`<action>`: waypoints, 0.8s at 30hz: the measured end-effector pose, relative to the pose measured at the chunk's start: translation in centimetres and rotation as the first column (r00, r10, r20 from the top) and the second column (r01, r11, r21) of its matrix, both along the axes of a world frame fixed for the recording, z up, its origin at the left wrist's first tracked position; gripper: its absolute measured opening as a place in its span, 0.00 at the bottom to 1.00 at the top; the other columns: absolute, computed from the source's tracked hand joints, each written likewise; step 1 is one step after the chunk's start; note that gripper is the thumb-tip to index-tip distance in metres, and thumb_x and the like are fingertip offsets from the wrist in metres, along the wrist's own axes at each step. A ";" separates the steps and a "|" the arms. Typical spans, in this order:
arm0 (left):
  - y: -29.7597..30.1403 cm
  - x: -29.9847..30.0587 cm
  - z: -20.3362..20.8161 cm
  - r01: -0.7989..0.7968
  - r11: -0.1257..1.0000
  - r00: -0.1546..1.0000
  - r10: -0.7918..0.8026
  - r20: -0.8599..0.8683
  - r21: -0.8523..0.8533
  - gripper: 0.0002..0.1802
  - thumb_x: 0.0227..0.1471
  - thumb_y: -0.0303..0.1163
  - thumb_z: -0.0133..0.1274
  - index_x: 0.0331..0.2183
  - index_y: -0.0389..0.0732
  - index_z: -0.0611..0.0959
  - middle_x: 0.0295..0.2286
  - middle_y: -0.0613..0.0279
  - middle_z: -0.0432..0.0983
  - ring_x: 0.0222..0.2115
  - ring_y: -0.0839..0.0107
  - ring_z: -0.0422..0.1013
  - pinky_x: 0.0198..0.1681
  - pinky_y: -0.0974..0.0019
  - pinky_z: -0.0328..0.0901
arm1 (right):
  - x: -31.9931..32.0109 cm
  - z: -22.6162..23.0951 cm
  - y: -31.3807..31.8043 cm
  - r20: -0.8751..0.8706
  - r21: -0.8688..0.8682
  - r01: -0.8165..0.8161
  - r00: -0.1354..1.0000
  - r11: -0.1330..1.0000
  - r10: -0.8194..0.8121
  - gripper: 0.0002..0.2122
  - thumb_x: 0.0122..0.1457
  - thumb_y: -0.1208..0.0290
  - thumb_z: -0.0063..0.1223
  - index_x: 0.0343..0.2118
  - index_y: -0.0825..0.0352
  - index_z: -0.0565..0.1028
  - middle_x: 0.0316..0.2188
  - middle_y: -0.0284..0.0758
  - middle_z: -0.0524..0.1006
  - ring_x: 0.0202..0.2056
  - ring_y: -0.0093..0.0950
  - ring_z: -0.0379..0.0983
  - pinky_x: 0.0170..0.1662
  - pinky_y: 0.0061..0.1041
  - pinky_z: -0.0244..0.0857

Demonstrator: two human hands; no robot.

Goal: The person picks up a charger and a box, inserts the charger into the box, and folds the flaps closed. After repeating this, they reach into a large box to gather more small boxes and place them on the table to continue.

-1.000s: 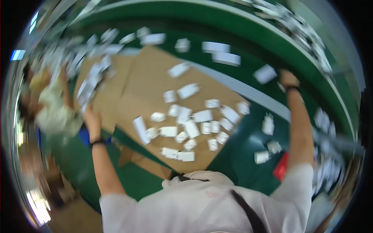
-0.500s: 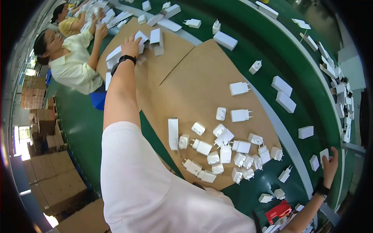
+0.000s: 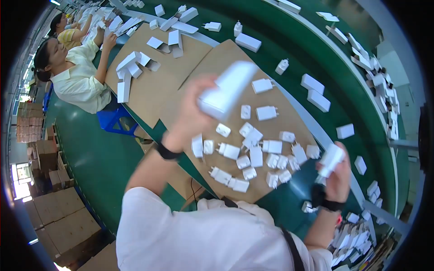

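Note:
My left hand is raised over the cardboard-topped table, its fingers wrapped round a white box that is smeared by motion. At the right, beside the green conveyor, my right hand grips a white plug charger, its narrower end pointing down toward my wrist. Between the hands, several loose white chargers lie scattered on the brown cardboard. One small white box stands at the left edge of that group, partly below my left hand.
Open white boxes lie at the table's far left. Chargers and boxes rest on the green conveyor curving along the right. A co-worker sits at the far left near a blue stool. Stacked cartons stand on the floor.
My left hand has come back from the far boxes toward me, carrying a white box. My right hand has moved left from the conveyor's outer side with the charger in it.

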State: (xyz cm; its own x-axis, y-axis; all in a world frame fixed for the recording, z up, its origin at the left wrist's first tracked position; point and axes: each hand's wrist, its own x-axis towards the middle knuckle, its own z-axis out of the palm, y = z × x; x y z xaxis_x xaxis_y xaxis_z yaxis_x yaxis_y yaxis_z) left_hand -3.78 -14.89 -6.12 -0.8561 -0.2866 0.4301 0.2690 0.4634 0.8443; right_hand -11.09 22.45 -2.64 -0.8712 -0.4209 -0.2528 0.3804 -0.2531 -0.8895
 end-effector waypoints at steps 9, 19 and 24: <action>18.6 8.2 1.4 0.244 0.159 0.755 -0.650 -0.085 0.957 0.39 0.36 0.36 0.63 0.49 0.37 0.64 0.44 0.64 0.65 0.45 0.74 0.62 0.48 0.67 0.59 | 9.5 0.5 -1.8 -0.258 -0.217 -0.136 0.963 0.967 0.077 0.25 0.47 0.64 0.58 0.48 0.66 0.63 0.46 0.41 0.68 0.49 0.32 0.64 0.52 0.30 0.58; 22.9 13.0 3.8 0.107 0.249 0.642 -0.757 0.124 0.963 0.30 0.38 0.27 0.60 0.45 0.36 0.69 0.38 0.63 0.69 0.39 0.72 0.67 0.43 0.68 0.62 | 14.2 1.5 4.6 -0.432 -0.072 -0.451 0.818 0.890 0.379 0.20 0.42 0.70 0.64 0.38 0.63 0.68 0.42 0.39 0.71 0.43 0.29 0.67 0.47 0.26 0.60; 24.4 14.3 2.6 0.065 0.610 0.789 -0.516 0.333 0.790 0.35 0.25 0.28 0.59 0.42 0.34 0.67 0.34 0.60 0.69 0.35 0.70 0.67 0.43 0.66 0.62 | 15.2 0.7 6.4 -0.317 -0.297 -0.072 0.948 0.952 -0.027 0.21 0.43 0.76 0.62 0.39 0.63 0.65 0.36 0.35 0.73 0.37 0.25 0.71 0.39 0.23 0.65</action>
